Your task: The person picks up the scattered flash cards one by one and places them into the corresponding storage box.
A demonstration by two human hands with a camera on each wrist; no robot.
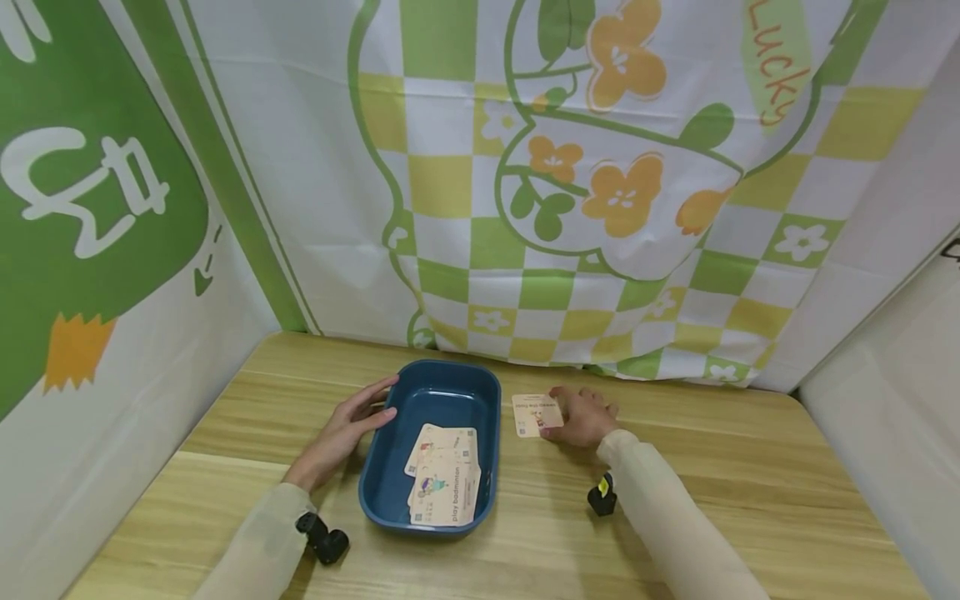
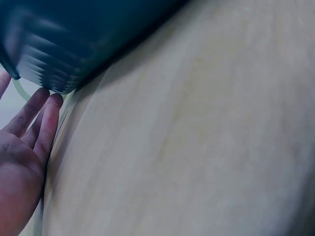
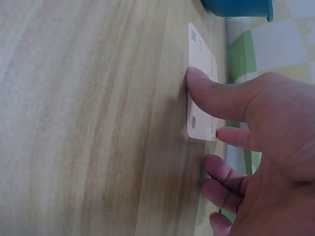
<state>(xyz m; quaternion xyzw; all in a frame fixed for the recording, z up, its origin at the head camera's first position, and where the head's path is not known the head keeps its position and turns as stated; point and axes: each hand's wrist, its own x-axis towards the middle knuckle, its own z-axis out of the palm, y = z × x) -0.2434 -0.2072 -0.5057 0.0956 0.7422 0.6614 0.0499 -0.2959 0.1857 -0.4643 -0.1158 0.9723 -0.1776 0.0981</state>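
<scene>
My left hand [image 1: 339,435] rests against the left side of a deep blue plastic tray [image 1: 446,410], its fingers loosely extended along the rim and outer wall. Inside the tray, at the near end, lies a small overlapping pile of picture cards [image 1: 444,487]; the top one reads "play badminton". To the right of the tray, my right hand [image 1: 588,417] pinches another picture card [image 1: 527,415] by opposite edges, thumb on the near edge and index finger at the far one. In the right wrist view this card [image 3: 201,51] lies flat, close to the tabletop, with the other fingers curled beside it.
All of this is on a wood-grain table [image 1: 675,492] with rounded far corners. A printed curtain [image 1: 525,283] with checks and flowers hangs along the back edge. A green and white curtain [image 1: 90,192] stands at the left, a white wall [image 1: 900,400] at the right.
</scene>
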